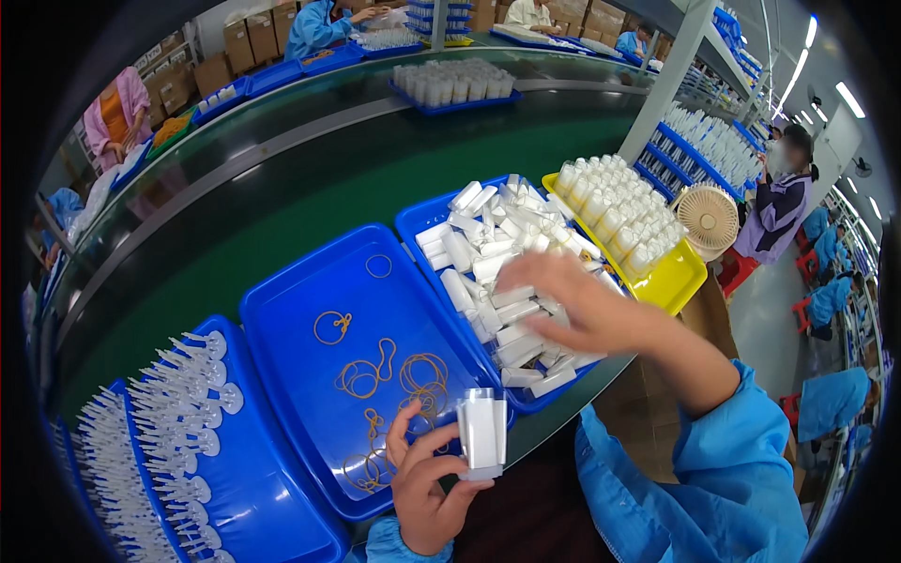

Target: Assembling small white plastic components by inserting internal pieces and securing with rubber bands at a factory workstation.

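In my left hand (429, 488) is a small cluster of white plastic tubes (482, 433) with clear ends, held upright between thumb and fingers at the near edge of the table. My right hand (572, 302), blurred by motion, hovers over a blue tray of loose white tubes (460, 251); its thumb and fingers are apart and nothing shows between them. The tubes lie jumbled in that tray, and the hand hides some of them. Beside my left hand is a blue tray (310, 272) with several tan rubber bands (361, 380) scattered in it.
At the left, a blue tray (272, 497) holds rows of thin white pieces with round bases (188, 403). A yellow tray (678, 289) of bundled tubes stands at the right by a beige fan (706, 220). Beyond the green belt (310, 197), people work at another bench.
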`<state>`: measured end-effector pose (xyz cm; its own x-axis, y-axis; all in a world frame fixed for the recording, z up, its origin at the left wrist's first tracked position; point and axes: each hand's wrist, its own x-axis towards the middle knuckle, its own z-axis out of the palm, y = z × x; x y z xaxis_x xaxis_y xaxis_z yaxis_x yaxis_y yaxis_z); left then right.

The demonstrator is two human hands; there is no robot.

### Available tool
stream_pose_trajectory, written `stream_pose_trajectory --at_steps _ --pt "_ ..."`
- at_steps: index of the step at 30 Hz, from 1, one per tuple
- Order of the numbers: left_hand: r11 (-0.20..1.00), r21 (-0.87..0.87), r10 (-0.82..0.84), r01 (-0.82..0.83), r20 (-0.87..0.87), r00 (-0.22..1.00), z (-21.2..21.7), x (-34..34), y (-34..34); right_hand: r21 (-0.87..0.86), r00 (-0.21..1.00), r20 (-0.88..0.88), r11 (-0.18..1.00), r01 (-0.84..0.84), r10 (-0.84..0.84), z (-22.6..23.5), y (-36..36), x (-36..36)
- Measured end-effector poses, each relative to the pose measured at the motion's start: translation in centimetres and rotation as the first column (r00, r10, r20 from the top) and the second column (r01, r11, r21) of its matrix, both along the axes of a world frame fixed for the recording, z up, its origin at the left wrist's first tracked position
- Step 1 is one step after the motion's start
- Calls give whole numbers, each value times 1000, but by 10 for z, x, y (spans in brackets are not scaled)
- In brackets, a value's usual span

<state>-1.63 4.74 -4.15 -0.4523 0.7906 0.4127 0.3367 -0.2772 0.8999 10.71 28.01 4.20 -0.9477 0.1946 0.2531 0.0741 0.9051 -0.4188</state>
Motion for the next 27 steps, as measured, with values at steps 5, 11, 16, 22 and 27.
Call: stream_pose_trajectory --at_steps 5,11,16,22,27 --pt "998 64 -41 24 289 957 -1 6 -3 630 931 214 770 99 -295 -26 60 4" --pt "998 65 -10 15 -77 997 2 -1 -3 592 980 103 802 75 -168 -23 65 -2" --pt "999 -26 -25 20 -239 971 10 0 -3 -734 969 58 648 204 -240 -12 -8 -9" --pt "998 -52 -57 44 -284 957 16 3 0 -993 997 68 90 70 -24 -21 -48 -14" --pt "997 -69 -62 43 -291 955 17 1 -3 -978 996 69 -194 78 53 -18 -51 -14"
